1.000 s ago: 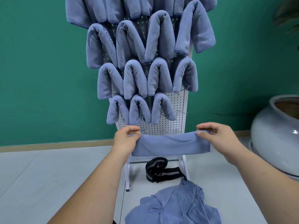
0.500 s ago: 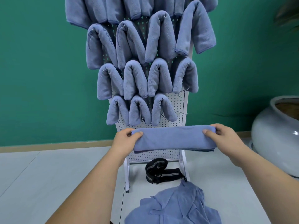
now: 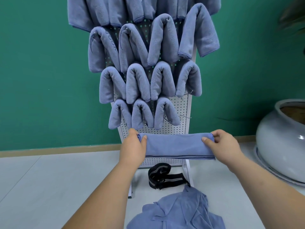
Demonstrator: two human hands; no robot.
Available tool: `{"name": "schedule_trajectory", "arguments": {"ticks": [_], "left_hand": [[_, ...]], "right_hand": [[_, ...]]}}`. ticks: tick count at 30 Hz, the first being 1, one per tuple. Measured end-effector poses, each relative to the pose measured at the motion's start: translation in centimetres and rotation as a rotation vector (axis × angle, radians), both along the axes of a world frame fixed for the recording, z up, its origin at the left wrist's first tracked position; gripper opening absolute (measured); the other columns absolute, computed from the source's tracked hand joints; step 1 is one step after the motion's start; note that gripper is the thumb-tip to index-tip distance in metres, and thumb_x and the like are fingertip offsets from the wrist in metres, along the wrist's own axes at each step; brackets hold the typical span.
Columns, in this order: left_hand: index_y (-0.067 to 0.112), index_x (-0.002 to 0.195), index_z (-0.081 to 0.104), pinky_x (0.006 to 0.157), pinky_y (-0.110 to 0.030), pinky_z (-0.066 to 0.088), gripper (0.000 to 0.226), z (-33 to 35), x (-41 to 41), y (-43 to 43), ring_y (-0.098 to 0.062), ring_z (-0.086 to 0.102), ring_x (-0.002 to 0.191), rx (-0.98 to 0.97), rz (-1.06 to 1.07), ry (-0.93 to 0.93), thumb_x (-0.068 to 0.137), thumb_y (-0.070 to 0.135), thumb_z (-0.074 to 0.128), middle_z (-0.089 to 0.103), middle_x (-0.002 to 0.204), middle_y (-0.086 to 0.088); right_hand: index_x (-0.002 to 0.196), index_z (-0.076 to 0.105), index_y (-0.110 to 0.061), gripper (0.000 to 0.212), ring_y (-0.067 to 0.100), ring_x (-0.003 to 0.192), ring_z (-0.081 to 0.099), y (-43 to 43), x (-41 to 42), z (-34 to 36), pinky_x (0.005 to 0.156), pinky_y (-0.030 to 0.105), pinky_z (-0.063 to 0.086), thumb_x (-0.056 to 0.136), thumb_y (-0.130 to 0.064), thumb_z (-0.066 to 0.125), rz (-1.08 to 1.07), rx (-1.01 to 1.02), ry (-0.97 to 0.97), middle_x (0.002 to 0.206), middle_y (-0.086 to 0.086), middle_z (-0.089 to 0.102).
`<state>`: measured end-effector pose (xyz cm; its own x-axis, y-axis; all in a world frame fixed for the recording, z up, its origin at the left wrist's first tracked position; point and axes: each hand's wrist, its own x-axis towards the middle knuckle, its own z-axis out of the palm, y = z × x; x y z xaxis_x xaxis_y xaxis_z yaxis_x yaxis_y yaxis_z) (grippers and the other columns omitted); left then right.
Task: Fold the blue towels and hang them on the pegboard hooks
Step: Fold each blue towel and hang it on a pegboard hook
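Both hands, left hand (image 3: 133, 144) and right hand (image 3: 219, 144), pinch the folded blue microfibre towel (image 3: 176, 147) mid-frame; I'd keep its edges lined up, then drape it centred over the bare wire hook (image 3: 185, 116) just above.

- The top row of hung towels (image 3: 102, 12) is cut off by the upper edge.
- The pegboard (image 3: 175, 128) is mostly hidden behind towels; the folded towel (image 3: 175, 146) covers its lower centre.
- On the left hand (image 3: 132, 149) and right hand (image 3: 226, 146), most fingers are hidden behind the towel's ends.
- The plant (image 3: 292, 15), upper right, is blurred and cropped.
- The grey pot (image 3: 280, 142) runs off the right edge.
- The towel pile (image 3: 178, 214) runs off the bottom edge.
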<state>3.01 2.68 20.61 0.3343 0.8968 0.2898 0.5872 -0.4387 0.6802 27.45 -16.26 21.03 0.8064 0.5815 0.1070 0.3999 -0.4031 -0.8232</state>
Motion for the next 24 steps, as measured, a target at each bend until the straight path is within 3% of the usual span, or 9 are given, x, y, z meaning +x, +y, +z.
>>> {"name": "schedule_trajectory", "arguments": {"ticks": [2,5,9,11,13,15,19,22,24], "left_hand": [[0.018,0.105,0.043,0.075,-0.043,0.050,0.025,0.0,0.9,-1.0,-0.031,0.060,0.084,-0.003,-0.012,-0.016,0.104,0.039,0.057,0.060,0.086,-0.001],[0.019,0.104,0.043,0.063,-0.037,0.045,0.024,0.5,2.1,-2.7,-0.022,0.058,0.076,-0.044,-0.045,-0.092,0.103,0.035,0.060,0.059,0.083,0.001],[0.026,0.101,0.046,0.056,-0.028,0.044,0.021,0.7,3.6,-4.0,-0.016,0.058,0.072,-0.227,-0.107,-0.261,0.096,0.023,0.066,0.064,0.087,-0.001],[0.029,0.103,0.050,0.071,-0.030,0.054,0.024,0.6,4.2,-4.5,-0.015,0.063,0.079,-0.396,-0.159,-0.374,0.093,0.024,0.071,0.068,0.099,0.001],[0.030,0.110,0.055,0.086,-0.036,0.056,0.027,0.5,4.5,-5.0,-0.015,0.068,0.097,-0.547,-0.184,-0.450,0.091,0.031,0.074,0.069,0.111,0.002],[0.029,0.115,0.059,0.098,-0.044,0.056,0.031,0.5,4.5,-5.1,-0.018,0.069,0.105,-0.652,-0.178,-0.514,0.089,0.036,0.074,0.071,0.115,0.002],[0.025,0.129,0.061,0.104,-0.050,0.056,0.036,0.9,4.4,-4.9,-0.020,0.071,0.108,-0.759,-0.184,-0.595,0.095,0.030,0.072,0.074,0.114,-0.002],[0.029,0.123,0.071,0.096,-0.040,0.058,0.027,0.9,4.5,-5.2,-0.017,0.067,0.089,-0.671,-0.307,-0.564,0.097,0.021,0.069,0.069,0.092,-0.006],[0.031,0.114,0.076,0.085,-0.030,0.057,0.024,1.2,4.9,-6.0,-0.014,0.067,0.085,-0.585,-0.386,-0.548,0.099,0.014,0.068,0.071,0.092,-0.006]], "right_hand": [[0.098,0.059,-0.022,0.020,0.024,0.092,0.064,0.7,-0.9,-0.1,0.076,0.039,0.051,0.096,-0.039,0.071,-0.003,0.007,0.002,0.093,-0.002,0.069],[0.099,0.056,-0.023,0.018,0.020,0.089,0.062,1.6,-2.6,0.6,0.067,0.035,0.043,0.098,-0.037,0.067,0.009,0.095,0.037,0.092,-0.001,0.066],[0.104,0.056,-0.028,0.021,0.017,0.079,0.061,2.5,-5.4,1.0,0.066,0.032,0.048,0.094,-0.029,0.074,0.110,0.215,0.150,0.092,0.001,0.070],[0.115,0.057,-0.029,0.033,0.013,0.082,0.064,2.7,-6.5,1.0,0.071,0.026,0.050,0.092,-0.028,0.080,0.241,0.261,0.276,0.099,0.000,0.073],[0.127,0.055,-0.030,0.043,0.003,0.099,0.069,2.9,-7.6,1.1,0.074,0.014,0.048,0.092,-0.035,0.080,0.336,0.264,0.396,0.114,-0.008,0.072],[0.133,0.054,-0.030,0.045,-0.001,0.107,0.066,3.1,-8.3,1.0,0.074,0.011,0.049,0.095,-0.044,0.074,0.346,0.271,0.430,0.119,-0.011,0.070],[0.133,0.062,-0.027,0.044,0.010,0.112,0.068,3.5,-8.2,1.1,0.104,0.038,0.054,0.098,-0.052,0.066,0.253,0.339,0.492,0.118,-0.003,0.072],[0.132,0.066,-0.025,0.035,0.011,0.110,0.069,3.4,-8.4,1.9,0.107,0.041,0.054,0.103,-0.043,0.063,0.288,0.350,0.492,0.113,-0.003,0.073],[0.124,0.070,-0.032,0.023,0.017,0.107,0.071,3.3,-8.5,2.1,0.103,0.043,0.056,0.104,-0.041,0.063,0.319,0.339,0.382,0.111,0.000,0.075]]}}
